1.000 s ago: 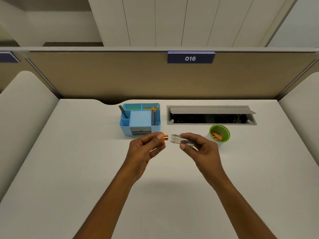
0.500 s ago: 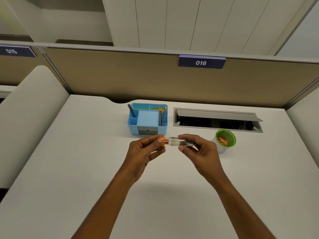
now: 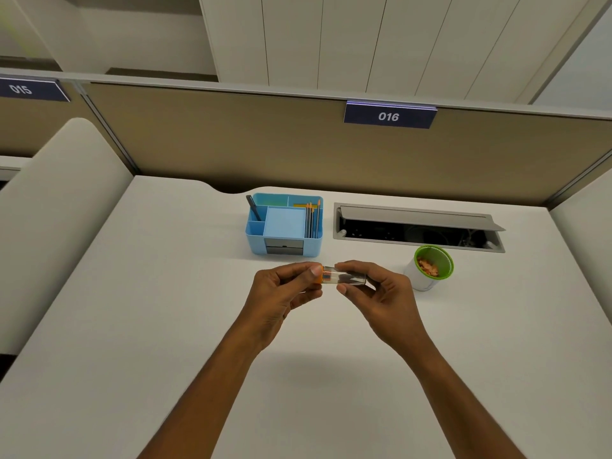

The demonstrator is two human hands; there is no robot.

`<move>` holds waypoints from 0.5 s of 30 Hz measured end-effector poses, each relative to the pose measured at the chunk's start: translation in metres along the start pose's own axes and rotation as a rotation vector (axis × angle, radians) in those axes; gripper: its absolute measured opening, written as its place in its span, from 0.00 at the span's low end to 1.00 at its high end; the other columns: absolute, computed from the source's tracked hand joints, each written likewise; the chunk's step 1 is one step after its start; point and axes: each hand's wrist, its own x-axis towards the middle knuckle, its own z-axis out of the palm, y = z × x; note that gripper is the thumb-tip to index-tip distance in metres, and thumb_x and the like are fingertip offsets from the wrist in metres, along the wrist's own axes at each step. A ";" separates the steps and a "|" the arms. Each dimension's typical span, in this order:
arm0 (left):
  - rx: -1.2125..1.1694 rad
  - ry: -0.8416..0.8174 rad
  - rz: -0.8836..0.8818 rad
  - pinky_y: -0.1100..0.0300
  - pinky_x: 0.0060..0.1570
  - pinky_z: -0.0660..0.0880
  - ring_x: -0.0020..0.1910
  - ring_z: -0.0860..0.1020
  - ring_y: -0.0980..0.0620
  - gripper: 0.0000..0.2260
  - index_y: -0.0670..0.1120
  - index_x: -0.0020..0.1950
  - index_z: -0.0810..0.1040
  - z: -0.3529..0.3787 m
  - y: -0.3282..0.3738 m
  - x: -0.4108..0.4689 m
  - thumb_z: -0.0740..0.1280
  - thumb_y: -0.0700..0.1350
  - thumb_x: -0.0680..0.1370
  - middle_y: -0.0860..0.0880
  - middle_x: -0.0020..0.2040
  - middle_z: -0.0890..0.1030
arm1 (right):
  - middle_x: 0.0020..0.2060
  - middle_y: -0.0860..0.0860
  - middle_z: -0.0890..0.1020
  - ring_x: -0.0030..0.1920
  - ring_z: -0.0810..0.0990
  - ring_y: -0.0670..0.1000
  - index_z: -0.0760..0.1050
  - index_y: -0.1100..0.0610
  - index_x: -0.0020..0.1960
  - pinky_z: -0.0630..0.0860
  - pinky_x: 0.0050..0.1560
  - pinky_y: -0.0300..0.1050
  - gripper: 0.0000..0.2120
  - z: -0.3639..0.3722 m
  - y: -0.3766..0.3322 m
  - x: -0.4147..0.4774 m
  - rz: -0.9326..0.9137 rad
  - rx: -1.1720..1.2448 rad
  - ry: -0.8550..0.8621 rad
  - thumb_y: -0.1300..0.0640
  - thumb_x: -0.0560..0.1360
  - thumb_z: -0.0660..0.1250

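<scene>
1. Object. A small two-part item, probably a pencil sharpener: an orange insert point(image 3: 318, 274) meets the open end of a clear case point(image 3: 347, 279). It is held in the air above the desk point(image 3: 165, 326), just in front of the blue desk organiser point(image 3: 284, 226).
2. Axis. The long axis runs left to right across the person's front, nearly level. The orange end points left and the closed clear end points right. Any seating or separating move would run along this line.
3. Left hand point(image 3: 281, 293). Thumb and fingertips pinch the orange insert. The remaining fingers are curled beneath it.
4. Right hand point(image 3: 381, 293). Thumb below and fingers above grip the clear case along its length.
5. Relation. The hands face each other, close together but not touching. Each is equally near its own part. How deep the insert sits cannot be told.
6. Surroundings. A green cup point(image 3: 430, 268) holding orange shavings stands just beyond the right hand. An open cable hatch point(image 3: 417, 226) lies behind it.
</scene>
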 end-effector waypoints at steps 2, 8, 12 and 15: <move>0.001 -0.009 -0.019 0.59 0.44 0.84 0.43 0.88 0.47 0.13 0.49 0.47 0.90 0.001 0.000 0.000 0.78 0.53 0.65 0.44 0.45 0.90 | 0.53 0.49 0.87 0.55 0.85 0.49 0.83 0.53 0.59 0.80 0.55 0.34 0.15 0.000 0.001 -0.001 -0.027 -0.031 -0.001 0.65 0.74 0.74; 0.034 -0.028 -0.102 0.61 0.40 0.83 0.39 0.87 0.49 0.16 0.47 0.45 0.90 0.000 0.000 0.003 0.77 0.56 0.65 0.44 0.41 0.89 | 0.53 0.48 0.87 0.55 0.85 0.45 0.84 0.54 0.60 0.81 0.55 0.36 0.15 -0.003 0.002 -0.002 -0.076 -0.105 -0.009 0.62 0.73 0.76; 0.060 -0.049 -0.118 0.62 0.40 0.83 0.38 0.87 0.49 0.18 0.46 0.46 0.90 0.000 -0.002 0.004 0.77 0.58 0.64 0.44 0.40 0.89 | 0.51 0.48 0.88 0.54 0.86 0.46 0.85 0.55 0.59 0.83 0.54 0.38 0.15 -0.007 0.003 0.000 -0.061 -0.105 -0.035 0.62 0.72 0.77; 0.073 -0.051 -0.111 0.62 0.40 0.83 0.39 0.87 0.48 0.18 0.47 0.45 0.90 0.001 -0.002 0.005 0.77 0.58 0.64 0.44 0.40 0.89 | 0.51 0.47 0.88 0.52 0.87 0.44 0.85 0.54 0.59 0.83 0.54 0.39 0.16 -0.008 0.004 0.001 -0.028 -0.101 -0.036 0.61 0.72 0.77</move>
